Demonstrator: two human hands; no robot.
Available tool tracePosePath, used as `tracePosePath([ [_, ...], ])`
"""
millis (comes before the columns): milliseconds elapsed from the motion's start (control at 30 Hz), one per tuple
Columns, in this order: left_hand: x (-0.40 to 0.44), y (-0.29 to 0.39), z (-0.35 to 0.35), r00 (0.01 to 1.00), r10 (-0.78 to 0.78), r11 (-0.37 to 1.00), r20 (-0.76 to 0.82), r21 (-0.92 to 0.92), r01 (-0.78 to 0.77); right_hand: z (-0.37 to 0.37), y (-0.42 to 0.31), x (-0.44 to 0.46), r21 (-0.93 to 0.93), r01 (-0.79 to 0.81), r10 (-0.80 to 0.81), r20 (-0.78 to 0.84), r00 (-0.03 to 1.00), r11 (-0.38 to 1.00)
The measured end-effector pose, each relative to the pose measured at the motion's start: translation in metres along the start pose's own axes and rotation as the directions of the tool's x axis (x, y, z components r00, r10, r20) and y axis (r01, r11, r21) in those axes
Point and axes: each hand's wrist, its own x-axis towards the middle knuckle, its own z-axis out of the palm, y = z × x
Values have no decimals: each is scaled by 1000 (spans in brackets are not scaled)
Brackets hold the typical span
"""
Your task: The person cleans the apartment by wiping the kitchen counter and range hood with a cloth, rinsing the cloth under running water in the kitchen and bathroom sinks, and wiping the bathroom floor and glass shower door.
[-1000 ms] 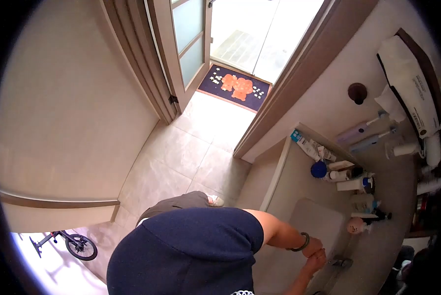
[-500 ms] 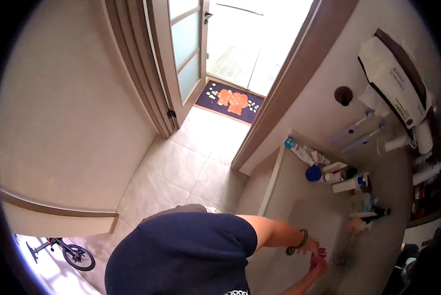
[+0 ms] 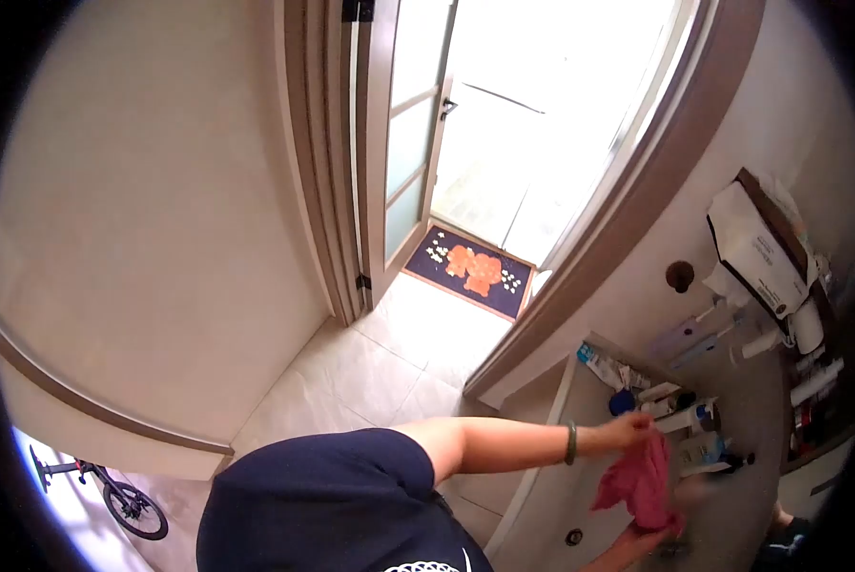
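Observation:
A pink cloth (image 3: 634, 484) hangs spread between my two hands over the washbasin. My left hand (image 3: 629, 433), with a green bangle (image 3: 570, 444) on the wrist, pinches its upper corner. Lower down, my right hand (image 3: 645, 540) grips the opposite end near the faucet area, which is dim and partly covered. The basin's round drain (image 3: 573, 538) shows below and to the left of the cloth.
Tubes and bottles (image 3: 680, 418) crowd the counter's back edge beside my left hand. Toothbrushes (image 3: 696, 334) and a tissue pack (image 3: 757, 250) are on the wall. An open door (image 3: 410, 143), a patterned mat (image 3: 470, 271) and a small bike (image 3: 127, 503) stand farther off.
The pink cloth was bunched between my hands low in the basin; now it is raised and stretched out. My left hand has moved up and away from my right. The view has shifted.

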Motion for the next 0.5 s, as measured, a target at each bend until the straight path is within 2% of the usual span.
tracePosePath([
  [33, -14, 21, -23, 996, 67, 997, -56, -23, -68, 9, 19, -3, 13, 3, -3, 0, 1000, 1000],
  [67, -24, 31, -51, 988, 134, 980, -81, -136, -144, 19, 51, -2, -172, -63, 78, 82, 994, 983],
  [100, -54, 70, -72, 994, 51, 963, -101, -258, -75, 44, 66, -13, -151, -136, 167, 212, 963, 979],
  [133, -72, 95, -94, 981, 37, 950, -190, -296, -93, 71, 82, -25, -151, -211, 251, 336, 908, 966],
  [167, -81, 96, -136, 988, 118, 876, -103, -457, -152, 130, 91, -48, 35, -340, 271, 527, 805, 940],
  [200, -109, 125, -156, 975, 180, 822, -128, -524, -221, 188, 102, -63, -28, -444, 401, 481, 779, 896],
  [233, -140, 160, -176, 967, 223, 835, -125, -488, -255, 231, 116, -81, -85, -544, 524, 427, 737, 835],
  [267, -163, 181, -201, 957, 251, 827, -142, -482, -289, 249, 144, -103, -294, -378, 459, 292, 839, 878],
  [300, -199, 210, -220, 960, 237, 908, -148, -318, -273, 268, 177, -125, -505, -216, 345, 176, 922, 836],
  [333, -225, 222, -242, 962, 257, 943, -87, -197, -270, 298, 202, -150, -537, -291, 498, 291, 817, 792],
  [367, -248, 232, -264, 963, 269, 960, -23, -73, -270, 339, 211, -189, -259, -394, 469, 573, 672, 882],
  [400, -275, 236, -273, 988, 151, 976, -22, 164, -146, 380, 219, -228, -6, -658, 379, 820, 428, 753],
  [433, -300, 237, -281, 998, 36, 921, -47, 390, -15, 421, 228, -267, 7, -856, 259, 952, 164, 516],
  [467, -315, 235, -303, 974, -187, 735, 125, 676, 55, 459, 243, -293, -55, -920, 237, 971, 42, 388],
  [500, -335, 231, -328, 940, 51, 728, 338, 631, -267, 493, 261, -316, -89, -947, 267, 964, -4, 310],
])
